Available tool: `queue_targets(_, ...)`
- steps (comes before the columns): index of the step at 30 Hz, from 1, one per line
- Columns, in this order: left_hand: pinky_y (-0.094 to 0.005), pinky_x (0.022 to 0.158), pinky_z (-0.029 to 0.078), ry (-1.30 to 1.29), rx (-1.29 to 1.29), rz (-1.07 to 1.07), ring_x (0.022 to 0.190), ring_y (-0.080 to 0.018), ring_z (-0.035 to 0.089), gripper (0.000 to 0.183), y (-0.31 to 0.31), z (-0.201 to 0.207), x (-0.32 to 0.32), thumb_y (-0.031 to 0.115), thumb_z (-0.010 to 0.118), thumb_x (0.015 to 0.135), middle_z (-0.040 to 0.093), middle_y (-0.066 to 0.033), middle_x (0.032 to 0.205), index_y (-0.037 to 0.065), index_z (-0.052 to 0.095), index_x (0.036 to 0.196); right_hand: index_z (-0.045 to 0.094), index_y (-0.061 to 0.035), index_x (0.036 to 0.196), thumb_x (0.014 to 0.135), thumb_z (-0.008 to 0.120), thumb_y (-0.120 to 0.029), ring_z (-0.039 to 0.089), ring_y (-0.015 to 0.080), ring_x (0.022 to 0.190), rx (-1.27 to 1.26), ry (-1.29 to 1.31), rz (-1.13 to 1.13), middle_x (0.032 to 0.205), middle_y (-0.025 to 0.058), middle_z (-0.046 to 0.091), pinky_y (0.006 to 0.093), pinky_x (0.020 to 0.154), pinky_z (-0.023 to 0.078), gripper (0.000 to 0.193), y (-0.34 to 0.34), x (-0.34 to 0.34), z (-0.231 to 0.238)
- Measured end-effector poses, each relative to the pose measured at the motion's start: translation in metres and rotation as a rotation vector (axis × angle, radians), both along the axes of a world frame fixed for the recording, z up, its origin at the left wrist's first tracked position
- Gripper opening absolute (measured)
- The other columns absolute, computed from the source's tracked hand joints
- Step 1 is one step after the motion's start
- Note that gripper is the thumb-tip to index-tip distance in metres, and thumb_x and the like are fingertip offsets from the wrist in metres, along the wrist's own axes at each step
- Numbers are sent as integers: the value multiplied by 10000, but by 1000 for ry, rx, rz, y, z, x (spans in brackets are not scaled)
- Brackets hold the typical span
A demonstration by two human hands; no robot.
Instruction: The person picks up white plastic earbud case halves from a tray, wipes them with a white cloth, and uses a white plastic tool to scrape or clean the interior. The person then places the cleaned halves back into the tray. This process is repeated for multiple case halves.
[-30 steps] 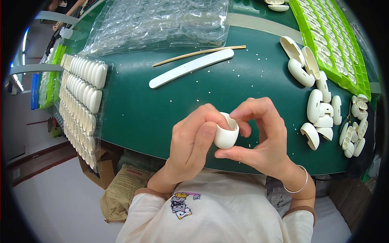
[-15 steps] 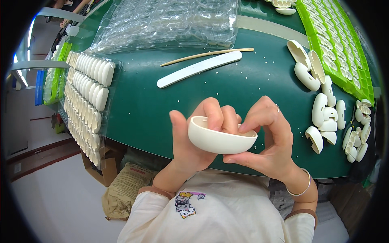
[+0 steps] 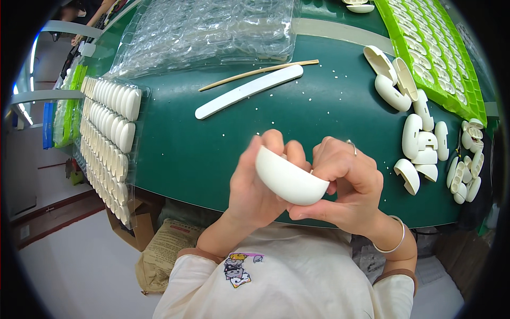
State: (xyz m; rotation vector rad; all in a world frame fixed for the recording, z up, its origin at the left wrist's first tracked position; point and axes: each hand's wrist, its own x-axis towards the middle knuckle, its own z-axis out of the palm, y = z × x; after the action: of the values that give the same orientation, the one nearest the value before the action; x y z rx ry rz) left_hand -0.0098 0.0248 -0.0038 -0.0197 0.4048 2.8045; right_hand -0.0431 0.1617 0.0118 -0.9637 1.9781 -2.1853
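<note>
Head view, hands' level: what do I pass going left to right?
Rows of white shells → left hand → held white shell → right hand → loose white pieces → group of smaller white parts.

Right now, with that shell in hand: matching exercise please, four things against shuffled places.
1. curved off-white plastic shell
2. flat white strip with rounded ends
3. thin tan wooden-looking stick
4. tan printed sack

A. on the green table, nearer the stacked clear plastic trays
B. below the table's near edge, on the person's left
C. between the left hand and right hand
D. on the table, nearer the hands

Pairs: 1-C, 2-D, 3-A, 4-B
</note>
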Motion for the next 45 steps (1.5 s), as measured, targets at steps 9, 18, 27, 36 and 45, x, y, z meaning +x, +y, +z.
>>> queue_targets(9, -245, 671, 408, -233, -196, -29, 749, -96, 436, 300, 17, 3, 2, 317, 244, 930, 414, -21, 839, 113, 382, 758, 595, -53, 754, 513, 786, -176, 497, 164, 603, 41, 3, -104, 692, 41, 547, 251, 545, 373, 331, 0, 4, 2)
queue_targets(18, -237, 637, 434, -411, -282, -79, 772, -103, 460, 301, 20, 12, 3, 339, 239, 930, 423, -17, 881, 113, 393, 805, 570, -39, 741, 547, 797, -241, 328, 90, 535, 121, 72, -146, 606, -5, 454, 225, 474, 245, 360, 2, 0, -2)
queue_targets(27, -268, 549, 482, -345, -59, -137, 697, -142, 529, 328, 9, -5, 9, 353, 240, 927, 504, -67, 831, 87, 429, 889, 591, -8, 790, 734, 640, -161, 458, 99, 565, 136, -189, 17, 648, 29, 524, 233, 503, 349, 171, 11, -8, 5)
queue_targets(36, -286, 672, 508, -230, 83, -55, 841, -175, 522, 427, 12, 11, 17, 331, 227, 929, 493, -150, 961, -5, 399, 1129, 440, -97, 666, 909, 360, -356, 271, 45, 525, -333, -1076, 100, 508, -58, 297, 196, 549, 285, 364, 6, -15, 11)
queue_targets(45, -316, 748, 490, -132, 12, -28, 932, -200, 508, 421, 10, 7, 22, 332, 240, 927, 464, -178, 1065, -14, 400, 1107, 447, -98, 683, 914, 350, -342, 302, 54, 542, -422, -1180, 181, 502, -58, 309, 205, 564, 309, 350, 6, -15, 9)
